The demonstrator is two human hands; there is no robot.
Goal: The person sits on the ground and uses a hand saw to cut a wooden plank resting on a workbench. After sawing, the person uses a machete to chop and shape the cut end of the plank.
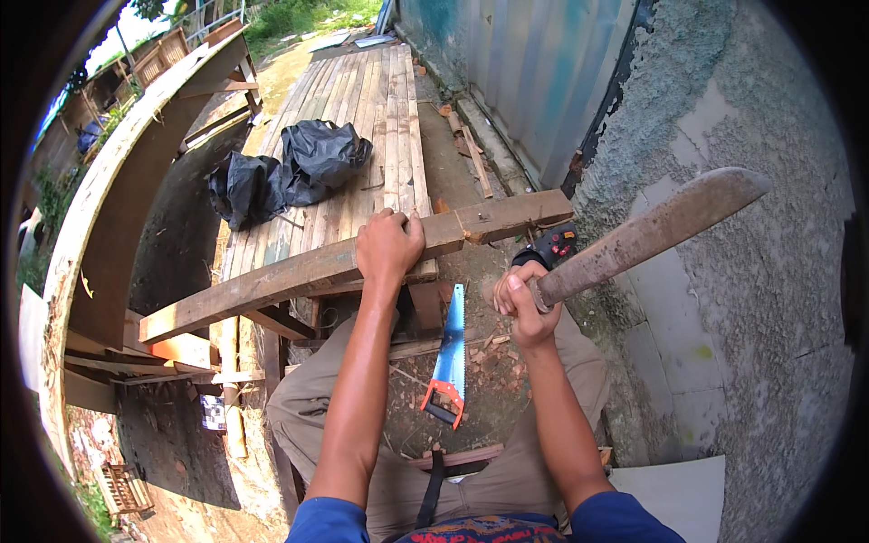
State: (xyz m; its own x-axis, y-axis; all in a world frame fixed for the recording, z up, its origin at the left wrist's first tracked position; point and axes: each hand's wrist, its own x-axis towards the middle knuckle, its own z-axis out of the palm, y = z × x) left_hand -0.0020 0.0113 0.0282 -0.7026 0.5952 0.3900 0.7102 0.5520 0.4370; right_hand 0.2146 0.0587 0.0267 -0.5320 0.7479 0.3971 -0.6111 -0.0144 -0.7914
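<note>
A long squared wooden beam (308,271) lies slantwise across the near end of the slatted bench, its right end higher in the picture. My left hand (389,246) is closed over the top of the beam near its middle. In my right hand (522,300) is a machete (656,233), gripped by the handle, its broad worn blade pointing up and to the right, apart from the beam. Below the beam, between my legs, a hand saw (450,357) with a blue blade and orange-black handle rests on the ground among wood chips.
Black plastic bags (317,163) sit on the slatted wooden bench (380,100). A rough concrete wall (724,299) rises close on my right, beside a corrugated metal panel (548,81). Curved wooden framing (136,172) stands at left. Loose wood strips (476,161) lie along the wall base.
</note>
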